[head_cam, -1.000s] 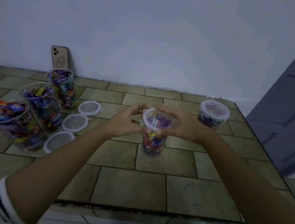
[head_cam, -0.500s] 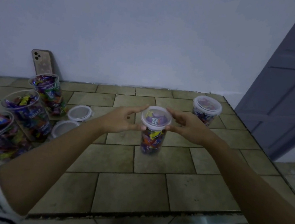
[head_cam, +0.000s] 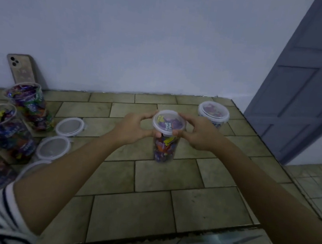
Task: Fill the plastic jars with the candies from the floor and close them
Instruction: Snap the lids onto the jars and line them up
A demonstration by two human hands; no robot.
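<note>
Lid [head_cam: 169,122] seating is the step in hand, by the look of it: a clear candy jar [head_cam: 165,147] stands upright on the tiled floor [head_cam: 165,212] mid-frame, full of wrapped candies, w/ a translucent white lid on its mouth. Left hand [head_cam: 133,127] curls round the lid's left edge, thumb and fingers pinching at the rim; right hand [head_cam: 197,133] does the same on the right edge, thumb tip low at the front of the rim. Both are pinching the lid, not spread flat. Can't tell if the lid is fully snapped down or just resting. To do it well: press evenly round the whole rim, working opposite pts, and keep the jar upright so it doesn't tip; check no wrapper is trapped under the lip, since the fill looks high. Behind right, near the door [head_cam: 305,82], a closed jar [head_cam: 213,113] sits done. At left, three open jars [head_cam: 28,104] heaped w/ candy stand beside loose lids [head_cam: 69,126] on the floor; those likely come next. A phone [head_cam: 20,68] leans on the wall behind them.
</note>
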